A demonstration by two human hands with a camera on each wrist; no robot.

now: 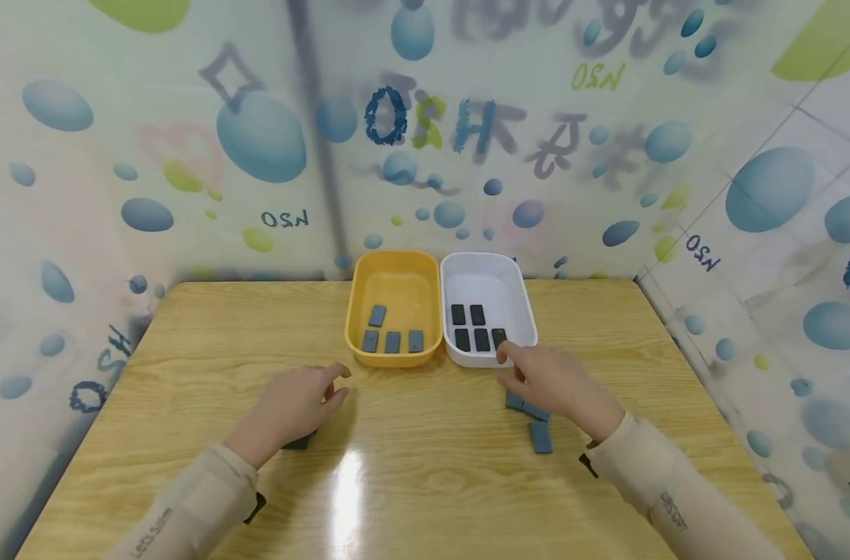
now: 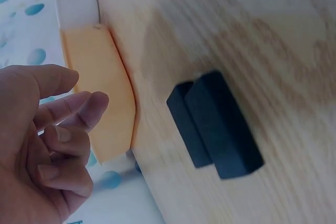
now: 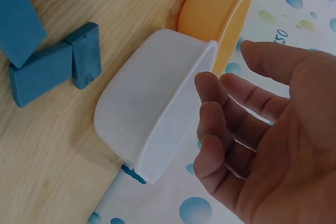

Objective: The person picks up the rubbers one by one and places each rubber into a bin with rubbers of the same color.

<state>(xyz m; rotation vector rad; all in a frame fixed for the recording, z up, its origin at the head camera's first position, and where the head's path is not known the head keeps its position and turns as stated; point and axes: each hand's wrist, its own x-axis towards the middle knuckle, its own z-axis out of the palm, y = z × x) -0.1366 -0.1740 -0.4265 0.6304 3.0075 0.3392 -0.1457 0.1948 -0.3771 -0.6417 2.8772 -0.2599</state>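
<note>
Right wrist view catches a person's right hand (image 3: 273, 140) with nothing in its grasp, fingers loosely bent and a gap between thumb and forefinger; seen from the head, it hangs at the near rim of a white tray (image 1: 491, 284), forefinger over one of five black blocks (image 1: 481, 340) inside, though whether it touches cannot be told. The left hand (image 1: 295, 400), also holding nothing, fingers slack and thumb apart from the forefinger, hovers above a wooden table (image 1: 431, 467) near two more black blocks (image 2: 226, 129) that lie side by side. Three blue-grey blocks (image 1: 540, 437) rest on the tabletop near the right hand, two of them touching and the third just beside. Left of the white tray and against it, a yellow tray (image 1: 397, 288) bears four blue-grey blocks (image 1: 393, 342), three in a near row and one behind. Cream sleeves (image 1: 208, 490) cover both arms; beyond stands a wall covering (image 1: 452, 70) patterned with blue drops and reversed lettering (image 1: 386, 117)
</note>
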